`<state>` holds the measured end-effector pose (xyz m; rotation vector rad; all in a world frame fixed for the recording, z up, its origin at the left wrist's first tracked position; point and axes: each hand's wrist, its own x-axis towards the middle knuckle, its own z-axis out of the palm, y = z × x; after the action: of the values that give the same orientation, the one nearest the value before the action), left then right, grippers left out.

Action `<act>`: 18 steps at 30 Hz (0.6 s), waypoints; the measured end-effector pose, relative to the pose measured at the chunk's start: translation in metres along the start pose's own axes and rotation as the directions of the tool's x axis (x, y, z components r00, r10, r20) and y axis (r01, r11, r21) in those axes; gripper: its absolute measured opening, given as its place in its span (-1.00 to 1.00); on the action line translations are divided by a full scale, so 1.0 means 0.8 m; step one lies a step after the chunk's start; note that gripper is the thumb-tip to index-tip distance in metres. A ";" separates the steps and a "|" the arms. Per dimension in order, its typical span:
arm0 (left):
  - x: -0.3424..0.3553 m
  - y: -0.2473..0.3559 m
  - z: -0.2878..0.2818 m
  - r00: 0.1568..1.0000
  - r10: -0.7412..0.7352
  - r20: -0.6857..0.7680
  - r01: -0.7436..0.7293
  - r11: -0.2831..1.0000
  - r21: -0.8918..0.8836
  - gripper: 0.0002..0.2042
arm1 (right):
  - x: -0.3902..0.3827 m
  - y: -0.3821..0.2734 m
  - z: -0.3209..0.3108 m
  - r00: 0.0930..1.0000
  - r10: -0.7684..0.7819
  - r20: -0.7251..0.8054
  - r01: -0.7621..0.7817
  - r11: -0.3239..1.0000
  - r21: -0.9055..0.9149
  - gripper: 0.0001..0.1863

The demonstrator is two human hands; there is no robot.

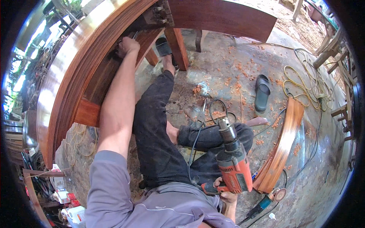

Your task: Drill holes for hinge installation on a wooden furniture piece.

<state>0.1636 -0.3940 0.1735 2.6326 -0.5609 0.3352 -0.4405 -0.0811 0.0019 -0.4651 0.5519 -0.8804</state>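
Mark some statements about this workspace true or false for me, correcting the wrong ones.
1. The right hand holds a red drill. True.
2. The left hand rests on the thigh. False: it reaches to the inner side of the wooden furniture.
3. Orange-brown wood shavings are scattered on the floor. True.
4. The angle grinder hangs from the furniture. False: it lies on the floor.
5. A loose dark slipper lies on the floor. True.
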 end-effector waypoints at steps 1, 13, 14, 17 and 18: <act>0.012 -0.011 0.004 0.998 0.030 0.046 -0.030 1.000 -0.007 -0.67 | 0.002 -0.002 0.001 1.000 0.019 -0.011 -0.019 1.000 0.011 -0.15; -0.195 -0.032 -0.111 0.495 0.540 0.681 0.860 -0.197 -0.470 -0.88 | 0.025 -0.006 -0.005 0.997 0.065 0.028 -0.069 0.984 0.162 -0.24; -0.228 -0.034 -0.117 0.362 0.738 0.570 0.927 -0.221 -0.303 -0.86 | 0.025 -0.004 -0.006 0.997 0.071 0.006 -0.071 0.982 0.174 -0.24; -0.296 -0.029 -0.120 0.438 0.704 0.558 0.876 -0.194 -0.442 -0.82 | 0.026 -0.002 -0.005 0.998 0.062 -0.030 -0.056 0.983 0.177 -0.19; -0.308 -0.027 -0.119 0.433 0.725 0.536 0.869 -0.178 -0.462 -0.80 | 0.025 -0.002 -0.004 0.998 0.056 -0.037 -0.049 0.984 0.169 -0.18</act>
<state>-0.0598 -0.2511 0.1723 0.6039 -0.4132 -1.3917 -0.4335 -0.0991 -0.0049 -0.2786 0.5210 -0.8800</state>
